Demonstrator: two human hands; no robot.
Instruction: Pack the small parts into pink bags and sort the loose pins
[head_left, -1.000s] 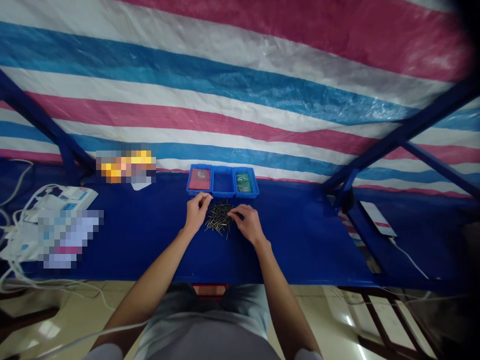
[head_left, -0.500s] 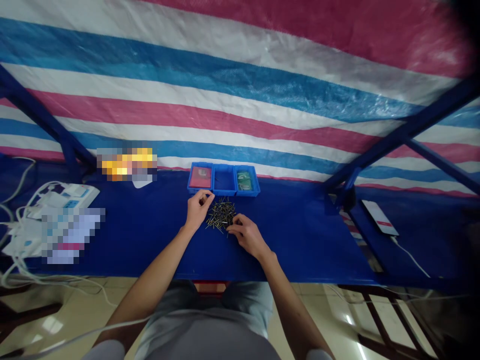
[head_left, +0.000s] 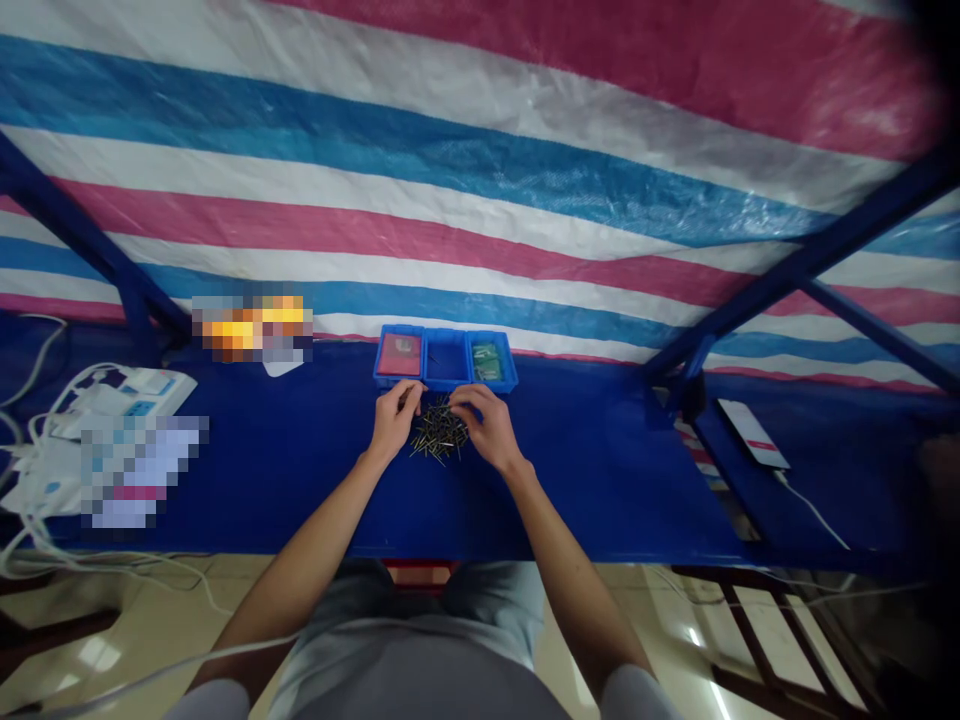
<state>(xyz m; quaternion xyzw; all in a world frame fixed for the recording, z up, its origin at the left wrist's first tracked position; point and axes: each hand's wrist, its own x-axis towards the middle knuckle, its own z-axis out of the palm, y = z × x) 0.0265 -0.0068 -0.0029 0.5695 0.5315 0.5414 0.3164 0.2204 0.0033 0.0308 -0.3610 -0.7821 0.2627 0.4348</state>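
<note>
A heap of thin dark metal pins (head_left: 439,437) lies on the blue table (head_left: 300,470) in front of me. My left hand (head_left: 394,422) rests at the heap's left edge, its fingers pinched together on something too small to name. My right hand (head_left: 485,424) is at the heap's right edge, fingers curled and pinched over the pins near the top of the heap. Just behind the heap stand three small blue bins: the left bin (head_left: 400,357) holds a red item, the middle bin (head_left: 447,361) looks nearly bare, the right bin (head_left: 489,362) holds green parts.
White power strips and cables (head_left: 90,420) lie at the table's left end. A phone on a cable (head_left: 753,433) rests at the right. Blue frame struts (head_left: 787,275) slope at both sides, and a striped tarp (head_left: 480,150) hangs behind.
My right hand has moved from the heap's near right edge up toward the bins. My left hand has stayed at the heap's left edge.
</note>
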